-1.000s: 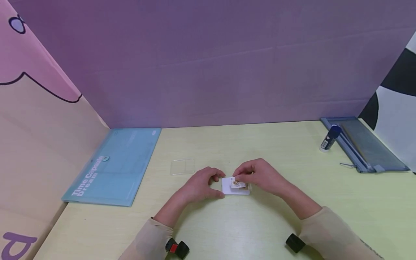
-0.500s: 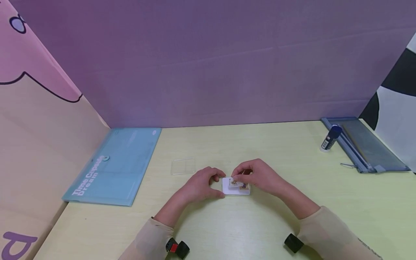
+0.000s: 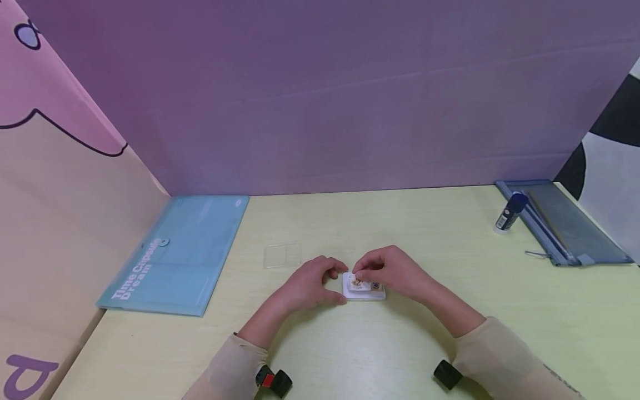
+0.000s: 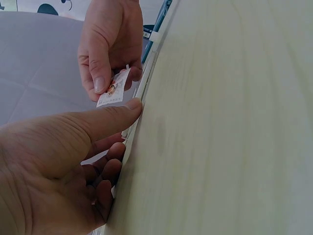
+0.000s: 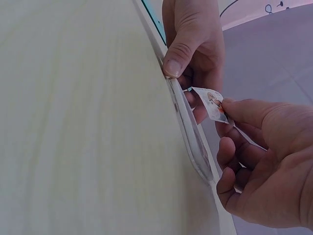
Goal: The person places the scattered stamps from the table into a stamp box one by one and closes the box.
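A small flat white case (image 3: 363, 296) with rounded corners lies on the table before me. My left hand (image 3: 311, 286) holds its left side, thumb at the near corner and forefinger at the far one. My right hand (image 3: 394, 272) pinches a stamp (image 5: 211, 104) between thumb and forefinger, close over the case's left half. A picture and fine print show on the stamp, which is tilted and slightly bent in the right wrist view. On the case's right part lies a second small printed piece (image 3: 376, 286). The right fingertips hide the stamp's far edge.
A clear plastic lid-like rectangle (image 3: 281, 256) lies behind my left hand. A blue document folder (image 3: 182, 266) is at the left. At the back right, a glue stick (image 3: 511, 213) stands beside a blue-edged zip pouch (image 3: 575, 222). A purple partition (image 3: 350, 111) closes the back.
My right hand has shifted slightly left with the stamp, uncovering more of the second printed piece on the case. The left hand stays at the case's left side.
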Tool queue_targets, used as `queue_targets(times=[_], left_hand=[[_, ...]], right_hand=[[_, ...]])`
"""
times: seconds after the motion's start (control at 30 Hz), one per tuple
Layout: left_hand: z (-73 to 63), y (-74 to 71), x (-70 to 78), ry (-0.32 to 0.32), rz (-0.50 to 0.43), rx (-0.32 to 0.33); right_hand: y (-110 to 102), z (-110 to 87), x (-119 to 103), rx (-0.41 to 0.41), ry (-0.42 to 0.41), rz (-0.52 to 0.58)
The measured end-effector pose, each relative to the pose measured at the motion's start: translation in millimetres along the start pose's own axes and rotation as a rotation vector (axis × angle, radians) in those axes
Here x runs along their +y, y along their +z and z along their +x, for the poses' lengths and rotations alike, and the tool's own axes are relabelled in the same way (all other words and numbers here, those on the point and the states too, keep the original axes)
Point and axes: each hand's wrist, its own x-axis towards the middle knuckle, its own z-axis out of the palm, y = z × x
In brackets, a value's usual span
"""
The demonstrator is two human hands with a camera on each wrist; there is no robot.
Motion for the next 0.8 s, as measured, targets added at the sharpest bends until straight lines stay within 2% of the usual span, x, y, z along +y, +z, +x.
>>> queue_targets(times=[0.8], left_hand=[[-0.5,-0.1,-0.2,0.0,-0.006,0.003]], right_hand=[[7.3,2.5,5.6,0.014,0.017,-0.01]])
